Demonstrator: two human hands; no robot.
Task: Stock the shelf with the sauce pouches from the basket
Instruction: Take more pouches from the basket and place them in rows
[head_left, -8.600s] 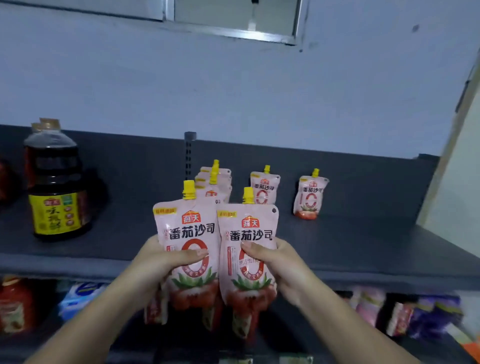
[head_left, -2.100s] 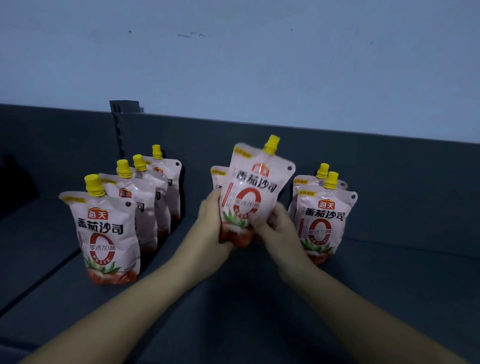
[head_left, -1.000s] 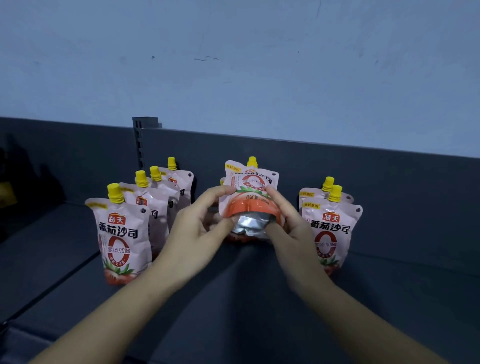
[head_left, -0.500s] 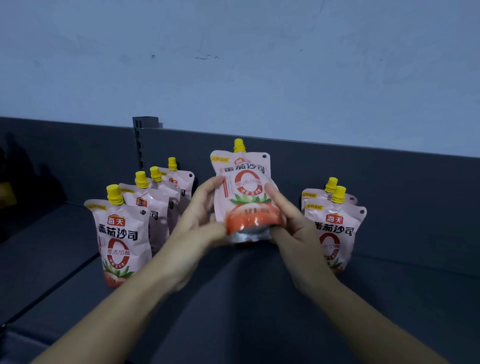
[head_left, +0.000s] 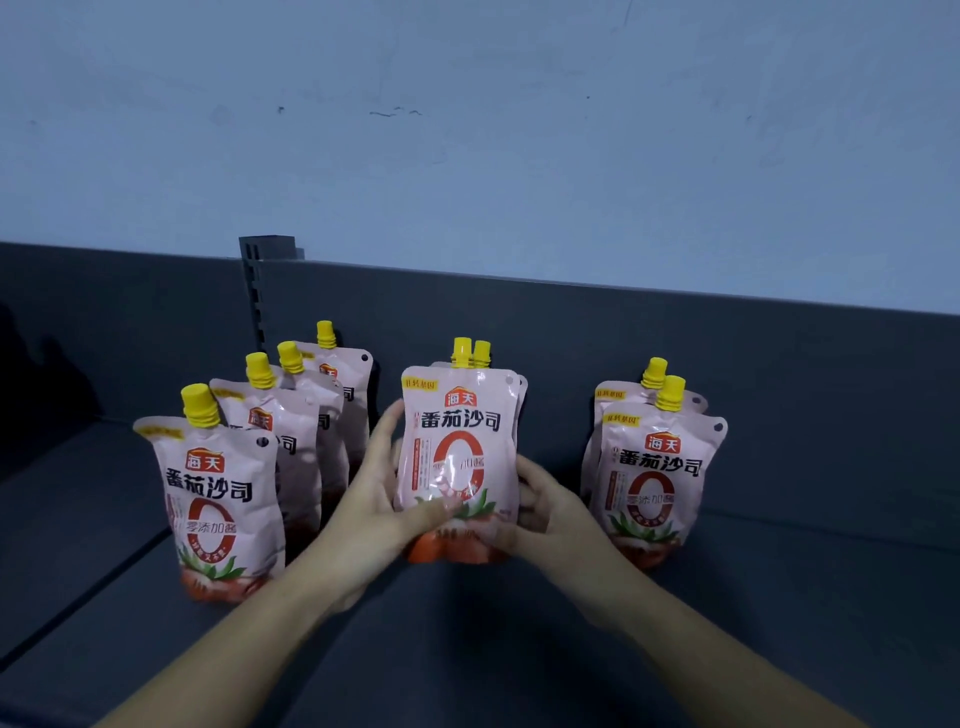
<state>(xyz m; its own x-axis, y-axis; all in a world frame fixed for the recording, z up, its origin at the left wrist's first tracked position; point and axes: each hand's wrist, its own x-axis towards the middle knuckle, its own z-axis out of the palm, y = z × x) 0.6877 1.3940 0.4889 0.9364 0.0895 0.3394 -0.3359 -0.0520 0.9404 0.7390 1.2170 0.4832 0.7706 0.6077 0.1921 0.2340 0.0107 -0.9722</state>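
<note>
Both hands grip one pink sauce pouch (head_left: 460, 457) upright on the dark shelf (head_left: 519, 649): the left hand (head_left: 374, 506) wraps its left edge, the right hand (head_left: 545, 512) clasps its lower right corner. Another pouch (head_left: 519, 395) stands just behind it. A row of four pouches (head_left: 291, 441) stands left, two pouches (head_left: 657, 473) right

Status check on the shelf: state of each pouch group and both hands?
Middle front pouch: upright, label forward, base on the shelf, held at both sides.
Pouch behind it: upright, mostly hidden.
Left row: four pouches, upright, front to back.
Right pair: upright, one behind the other.
Left hand: gripping the middle front pouch.
Right hand: gripping it too.
</note>
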